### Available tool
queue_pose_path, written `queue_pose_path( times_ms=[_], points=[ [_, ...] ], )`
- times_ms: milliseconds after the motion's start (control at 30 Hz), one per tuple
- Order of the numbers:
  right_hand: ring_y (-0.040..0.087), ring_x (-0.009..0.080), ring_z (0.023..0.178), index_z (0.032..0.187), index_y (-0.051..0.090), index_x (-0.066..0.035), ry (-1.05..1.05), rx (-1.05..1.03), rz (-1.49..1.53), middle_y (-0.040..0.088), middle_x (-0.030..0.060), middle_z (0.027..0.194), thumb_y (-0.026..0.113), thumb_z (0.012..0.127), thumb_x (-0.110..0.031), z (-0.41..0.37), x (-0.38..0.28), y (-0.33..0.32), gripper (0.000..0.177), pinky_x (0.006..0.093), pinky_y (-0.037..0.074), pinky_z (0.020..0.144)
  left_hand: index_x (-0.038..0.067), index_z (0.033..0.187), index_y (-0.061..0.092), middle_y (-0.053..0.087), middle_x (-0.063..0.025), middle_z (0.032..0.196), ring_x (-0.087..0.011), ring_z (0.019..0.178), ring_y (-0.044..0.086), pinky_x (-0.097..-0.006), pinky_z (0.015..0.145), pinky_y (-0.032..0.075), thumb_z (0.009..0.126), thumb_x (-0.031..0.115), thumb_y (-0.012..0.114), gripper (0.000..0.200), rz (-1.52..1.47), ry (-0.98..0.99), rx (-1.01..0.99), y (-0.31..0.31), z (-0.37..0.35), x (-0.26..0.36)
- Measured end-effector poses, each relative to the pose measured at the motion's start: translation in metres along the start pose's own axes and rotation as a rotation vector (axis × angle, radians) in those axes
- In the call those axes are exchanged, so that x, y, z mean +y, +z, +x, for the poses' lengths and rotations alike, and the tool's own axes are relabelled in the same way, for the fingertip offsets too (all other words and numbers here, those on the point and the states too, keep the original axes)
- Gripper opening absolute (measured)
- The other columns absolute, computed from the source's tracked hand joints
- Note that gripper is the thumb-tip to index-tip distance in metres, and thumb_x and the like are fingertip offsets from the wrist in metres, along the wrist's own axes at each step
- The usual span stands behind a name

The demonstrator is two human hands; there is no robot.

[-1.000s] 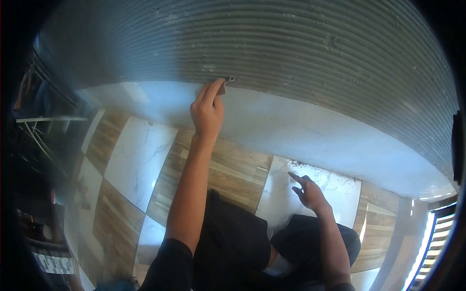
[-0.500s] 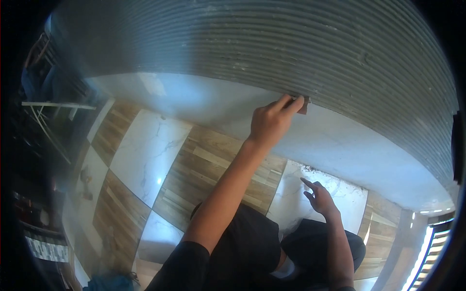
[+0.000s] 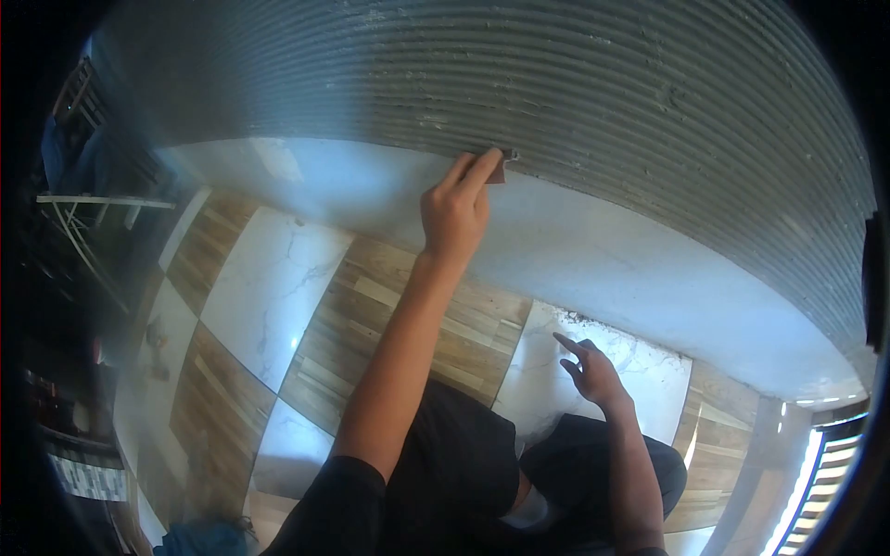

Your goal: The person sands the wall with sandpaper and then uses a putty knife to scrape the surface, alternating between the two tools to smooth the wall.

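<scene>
My left hand is stretched up to the wall and closed on a small flat brown piece of sandpaper. The sandpaper lies against the line where the grey ridged wall surface meets the smooth white band below it. Lower and to the right, my right hand hovers above a white marbled tile, index finger pointing out and thumb apart, with nothing in it.
Crumbs of debris lie on the floor at the foot of the wall. Wood-pattern and marbled tiles alternate across the floor. A metal frame stands at far left, blue cloth lies at lower left, and a slatted opening is at right.
My left hand has slid left and slightly up in view along the wall's border, with the sandpaper in it. My right hand keeps nearly the same pose, shifted slightly left.
</scene>
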State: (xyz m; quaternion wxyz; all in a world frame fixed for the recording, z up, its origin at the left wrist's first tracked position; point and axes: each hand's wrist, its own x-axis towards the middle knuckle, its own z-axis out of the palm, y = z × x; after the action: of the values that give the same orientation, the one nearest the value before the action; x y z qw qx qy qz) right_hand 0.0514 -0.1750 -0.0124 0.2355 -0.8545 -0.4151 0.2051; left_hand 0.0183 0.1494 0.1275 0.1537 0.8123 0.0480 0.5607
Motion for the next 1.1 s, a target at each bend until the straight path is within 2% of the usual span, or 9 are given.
queue_pose_path(
  times_ms=[333, 400, 500, 633, 700, 833, 900, 1033, 1100],
  points=[
    [0.064, 0.0383, 0.092, 0.15, 0.051, -0.026, 0.028, 0.024, 0.02, 0.064, 0.02, 0.104, 0.064, 0.098, -0.019, -0.007, -0.002, -0.007, 0.054, 0.046, 0.052, 0.087, 0.012, 0.118, 0.072, 0.074, -0.0089, 0.1, -0.0276, 0.083, 0.075, -0.0378, 0.068, 0.063, 0.087, -0.005, 0.064, 0.036, 0.11, -0.004, 0.072, -0.007, -0.003, -0.019],
    [0.064, 0.0384, 0.092, 0.15, 0.052, -0.026, 0.016, 0.01, 0.02, 0.064, 0.0201, 0.104, 0.065, 0.098, -0.018, -0.001, -0.004, -0.004, 0.054, 0.0458, 0.051, 0.087, 0.012, 0.118, 0.073, 0.074, -0.009, 0.101, -0.0286, 0.085, 0.075, -0.0376, 0.069, 0.063, 0.086, -0.004, 0.064, 0.037, 0.194, 0.136, -0.037, 0.011, -0.012, 0.002],
    [0.064, 0.0385, 0.092, 0.149, 0.053, -0.025, -0.002, -0.008, 0.005, 0.064, 0.0202, 0.105, 0.065, 0.098, -0.017, -0.001, -0.003, -0.002, 0.054, 0.0456, 0.051, 0.087, 0.011, 0.116, 0.073, 0.072, -0.0129, 0.099, -0.0327, 0.089, 0.072, -0.0409, 0.077, 0.058, 0.084, -0.01, 0.058, 0.041, -0.012, -0.015, -0.051, 0.009, -0.004, 0.023],
    [0.064, 0.039, 0.092, 0.149, 0.053, -0.024, -0.009, 0.04, 0.008, 0.064, 0.0209, 0.105, 0.065, 0.098, -0.017, -0.013, 0.007, -0.005, 0.053, 0.0465, 0.051, 0.087, 0.009, 0.117, 0.072, 0.072, -0.0136, 0.099, -0.0321, 0.089, 0.072, -0.0404, 0.078, 0.057, 0.085, -0.01, 0.057, 0.04, -0.028, -0.072, 0.015, -0.004, -0.004, -0.009],
    [0.064, 0.0398, 0.093, 0.149, 0.052, -0.026, 0.011, 0.034, 0.014, 0.064, 0.0214, 0.105, 0.063, 0.099, -0.021, -0.012, 0.003, -0.01, 0.052, 0.0473, 0.052, 0.086, 0.009, 0.119, 0.071, 0.073, -0.0116, 0.103, -0.0308, 0.088, 0.074, -0.0393, 0.072, 0.061, 0.087, -0.008, 0.06, 0.038, 0.092, -0.046, 0.138, -0.005, -0.005, -0.028],
    [0.065, 0.04, 0.093, 0.149, 0.052, -0.028, -0.002, 0.037, 0.03, 0.063, 0.0212, 0.104, 0.062, 0.1, -0.026, -0.005, -0.001, -0.008, 0.05, 0.0477, 0.053, 0.085, 0.004, 0.117, 0.07, 0.07, -0.0137, 0.095, -0.0291, 0.088, 0.071, -0.0372, 0.076, 0.056, 0.085, -0.012, 0.054, 0.04, 0.044, -0.111, 0.218, 0.005, -0.005, -0.02],
    [0.065, 0.0401, 0.094, 0.149, 0.052, -0.028, -0.003, 0.014, 0.016, 0.063, 0.0212, 0.104, 0.062, 0.1, -0.026, -0.001, -0.001, -0.004, 0.05, 0.0476, 0.053, 0.085, 0.005, 0.115, 0.07, 0.07, -0.0125, 0.093, -0.0283, 0.086, 0.071, -0.0378, 0.074, 0.056, 0.085, -0.012, 0.054, 0.038, -0.026, -0.168, 0.178, 0.005, -0.003, -0.002],
    [0.064, 0.04, 0.095, 0.149, 0.052, -0.028, -0.011, -0.013, -0.004, 0.063, 0.021, 0.104, 0.062, 0.1, -0.026, 0.002, -0.002, -0.001, 0.05, 0.0475, 0.052, 0.086, 0.009, 0.115, 0.072, 0.071, -0.0071, 0.094, -0.0244, 0.078, 0.072, -0.0358, 0.065, 0.059, 0.082, -0.008, 0.062, 0.038, -0.054, 0.048, -0.019, 0.028, 0.0, 0.052],
    [0.064, 0.0384, 0.091, 0.149, 0.054, -0.025, -0.018, -0.009, -0.015, 0.064, 0.0198, 0.101, 0.064, 0.099, -0.021, 0.0, -0.002, -0.001, 0.051, 0.0458, 0.051, 0.085, 0.014, 0.117, 0.072, 0.071, -0.0048, 0.094, -0.0224, 0.075, 0.073, -0.0348, 0.061, 0.061, 0.079, -0.006, 0.067, 0.043, -0.042, 0.133, -0.268, 0.029, -0.001, 0.077]
  ],
)
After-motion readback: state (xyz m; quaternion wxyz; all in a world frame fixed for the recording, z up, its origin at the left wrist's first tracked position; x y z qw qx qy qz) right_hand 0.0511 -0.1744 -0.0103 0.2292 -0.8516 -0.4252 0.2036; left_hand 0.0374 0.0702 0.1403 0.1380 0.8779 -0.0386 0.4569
